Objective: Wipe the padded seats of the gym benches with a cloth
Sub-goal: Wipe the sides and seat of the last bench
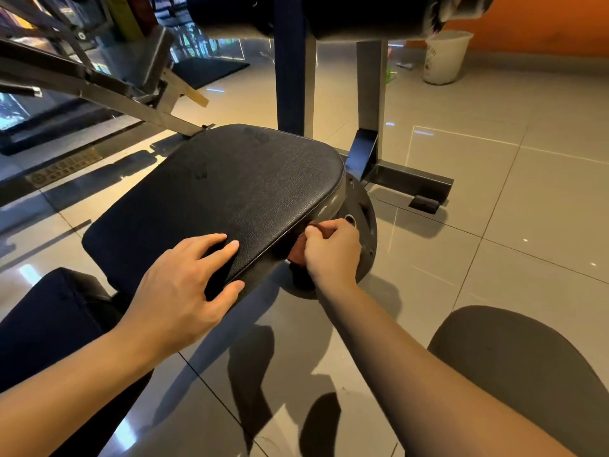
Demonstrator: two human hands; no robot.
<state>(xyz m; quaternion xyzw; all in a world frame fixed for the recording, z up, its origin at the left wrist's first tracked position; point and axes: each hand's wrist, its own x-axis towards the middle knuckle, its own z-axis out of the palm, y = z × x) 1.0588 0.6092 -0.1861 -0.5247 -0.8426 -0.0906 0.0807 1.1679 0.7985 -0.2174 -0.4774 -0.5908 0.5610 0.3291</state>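
Seat (230,186): black padded, dead centre of view. Its long axis runs from 7 o'clock to 1 o'clock, with the rounded end at the 1 o'clock side. The top looks dark and fairly uniform, so I can't judge from here how much of it is wiped.

Cloth (296,250): reddish-brown, bunched against the seat's right side wall just under the seam, at about 4 o'clock from seat centre. Most of it is hidden.

Your right hand (333,249) has its fingers curled tight around the cloth, knuckles up, pressing it into that side edge. Your left hand (184,285) lies flat on the near corner of the seat at 7 o'clock. The fingers are spread and straight, the thumb is over the edge, and it holds nothing; it looks like a brace.

Key relation: the cloth hand is below and to the right of the top surface. The unwiped run, if any, lies up and left of it, toward 10–11 o'clock. My read is that you're on the side edge. Next you'd either follow the seam along the long axis toward 1 o'clock or lift over the seam onto the top. The right hand is the nearer one for both.

Watch the weight plate (365,225) just behind your right knuckles, at 3 o'clock under the seat, because there's little room there.

Further out there's a frame post (290,77) at 12 o'clock, an upper pad (362,14) above it, and a white bucket (445,57) at 1–2 o'clock on the tiled floor (494,225).
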